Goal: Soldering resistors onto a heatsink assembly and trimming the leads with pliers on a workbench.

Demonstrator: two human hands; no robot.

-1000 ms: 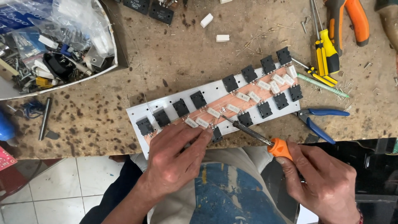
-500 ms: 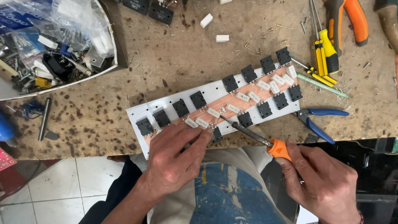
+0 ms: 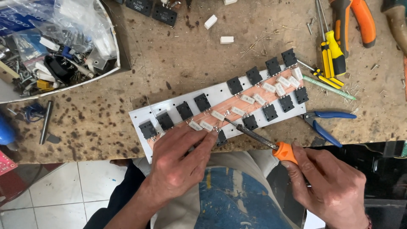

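Two hands work one long board (image 3: 220,95) lying aslant at the bench's (image 3: 182,55) near edge: the left hand (image 3: 180,163), fingers bent, presses on the board's near-left end, while the right hand (image 3: 328,188) grasps a soldering iron (image 3: 254,136) whose tip touches the copper strip mid-board. Soldering seems under way; the next joint calls for a steady tip. Black transistors line both of the board's long edges, white resistors between them.
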